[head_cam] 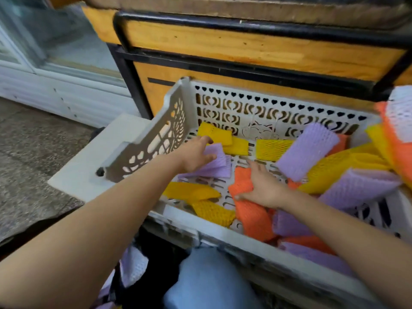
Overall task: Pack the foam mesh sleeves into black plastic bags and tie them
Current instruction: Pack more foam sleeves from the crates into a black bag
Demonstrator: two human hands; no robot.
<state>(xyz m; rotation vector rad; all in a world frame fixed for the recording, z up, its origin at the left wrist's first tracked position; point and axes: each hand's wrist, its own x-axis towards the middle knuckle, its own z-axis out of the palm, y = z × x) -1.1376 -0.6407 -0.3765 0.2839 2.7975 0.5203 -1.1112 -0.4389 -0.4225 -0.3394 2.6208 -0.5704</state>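
Observation:
A white perforated crate [256, 103] holds loose foam mesh sleeves in yellow, purple and orange. My left hand [196, 153] reaches in and pinches a stack of purple sleeves [216, 167] near the crate's left side. My right hand [260, 186] lies on a pile of orange sleeves [252, 210], fingers spread and curling over its top edge. More yellow sleeves [191, 191] lie by the front wall. A black plastic bag [156, 253] with a few pale sleeves in it shows below the crate, partly hidden by my left arm.
The crate's left wall [156, 134] is folded outward over a white board [100, 150]. A wooden cabinet with a black metal frame [245, 54] stands right behind the crate. More sleeves pile up at the right edge [396, 139]. Grey floor lies to the left.

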